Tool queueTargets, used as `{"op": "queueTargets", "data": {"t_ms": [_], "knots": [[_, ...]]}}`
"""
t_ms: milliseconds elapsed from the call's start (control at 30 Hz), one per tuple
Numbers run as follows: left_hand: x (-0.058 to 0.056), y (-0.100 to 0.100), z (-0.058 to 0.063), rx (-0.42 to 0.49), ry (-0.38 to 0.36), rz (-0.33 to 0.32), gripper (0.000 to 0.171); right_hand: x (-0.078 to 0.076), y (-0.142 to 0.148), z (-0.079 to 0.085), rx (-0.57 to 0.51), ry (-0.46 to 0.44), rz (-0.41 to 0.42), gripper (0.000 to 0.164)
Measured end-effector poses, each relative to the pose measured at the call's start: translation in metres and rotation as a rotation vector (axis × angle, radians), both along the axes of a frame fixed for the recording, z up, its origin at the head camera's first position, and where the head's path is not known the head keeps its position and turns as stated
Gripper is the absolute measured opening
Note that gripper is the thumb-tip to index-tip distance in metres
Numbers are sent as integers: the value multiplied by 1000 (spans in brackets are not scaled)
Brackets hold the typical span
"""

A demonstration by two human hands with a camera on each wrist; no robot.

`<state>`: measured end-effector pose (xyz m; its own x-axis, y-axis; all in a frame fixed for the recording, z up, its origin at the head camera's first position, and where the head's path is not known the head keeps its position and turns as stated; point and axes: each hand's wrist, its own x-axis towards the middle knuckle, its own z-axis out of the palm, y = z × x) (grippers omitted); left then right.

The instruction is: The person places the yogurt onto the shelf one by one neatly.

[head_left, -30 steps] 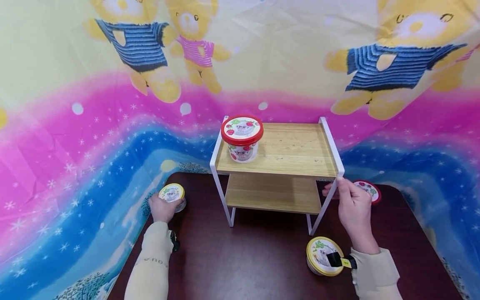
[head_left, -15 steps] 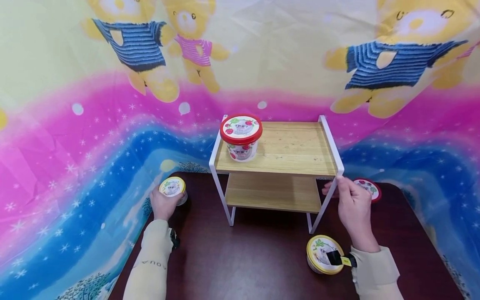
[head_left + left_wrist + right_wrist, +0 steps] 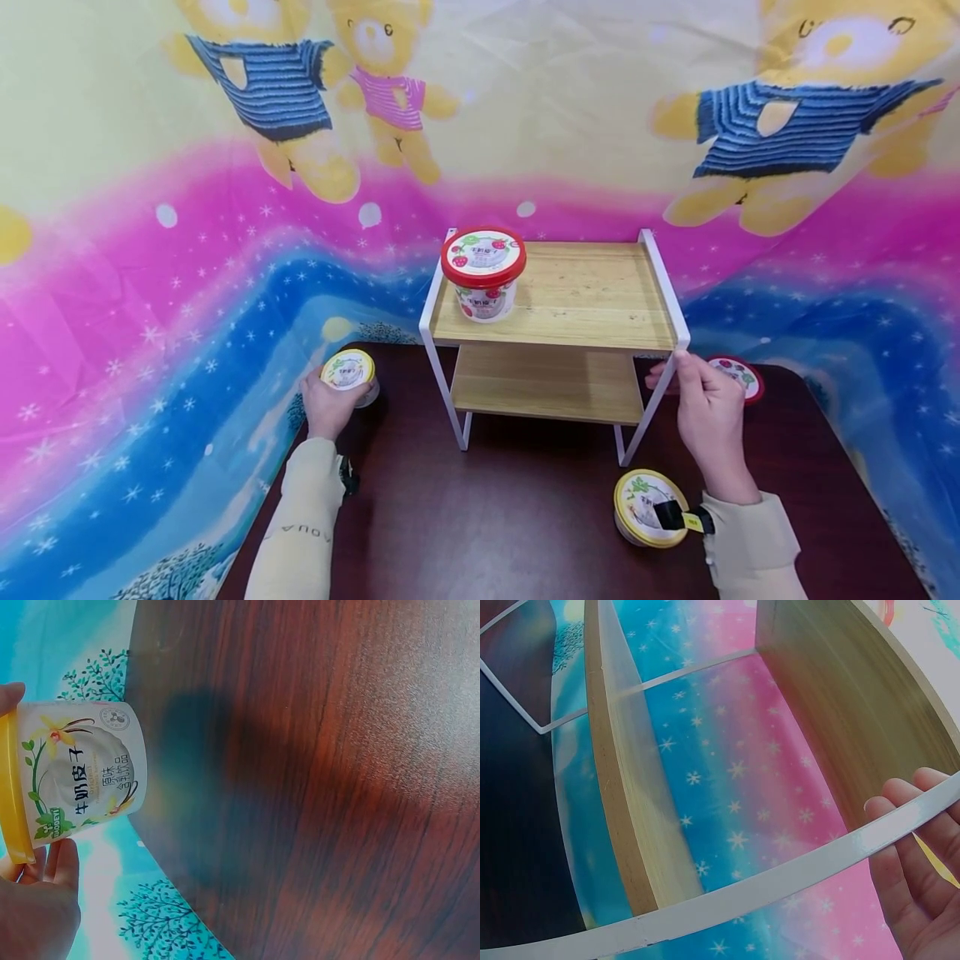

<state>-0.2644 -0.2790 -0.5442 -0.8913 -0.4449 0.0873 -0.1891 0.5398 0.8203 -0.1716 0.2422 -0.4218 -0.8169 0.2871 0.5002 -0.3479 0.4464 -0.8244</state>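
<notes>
My left hand [image 3: 330,404] grips a paper tub with a yellow lid [image 3: 79,769] at the left edge of the table. Thumb and fingers close on it near the lid. The left wrist view has a dark shadow on the table beyond its base. My right hand [image 3: 711,417] holds the white metal post at the front right of a small two-tier wooden shelf [image 3: 592,300]. In the right wrist view its fingers [image 3: 900,799] curl around that white bar. A strawberry-patterned tub with a red lid [image 3: 486,275] stands at the left of the shelf's top board.
Another yellow-lidded tub [image 3: 643,512] stands on the table at front right, partly behind the right wrist strap. A red-lidded tub [image 3: 738,377] sits behind the right hand, partly hidden. The dark brown table [image 3: 480,517] ends at a bear-printed cloth backdrop [image 3: 570,108].
My left hand and its tub have shifted slightly upward and to the right in the head view. The right hand keeps its hold on the shelf post.
</notes>
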Motion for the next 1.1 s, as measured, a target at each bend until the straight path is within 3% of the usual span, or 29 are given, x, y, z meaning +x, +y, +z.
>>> {"op": "queueTargets", "data": {"t_ms": [433, 1100], "knots": [[1, 5, 8, -12, 47, -26, 104, 0, -1, 0, -7, 8, 7, 35], [2, 14, 17, -6, 124, -3, 105, 1, -1, 1, -9, 5, 3, 36]]}}
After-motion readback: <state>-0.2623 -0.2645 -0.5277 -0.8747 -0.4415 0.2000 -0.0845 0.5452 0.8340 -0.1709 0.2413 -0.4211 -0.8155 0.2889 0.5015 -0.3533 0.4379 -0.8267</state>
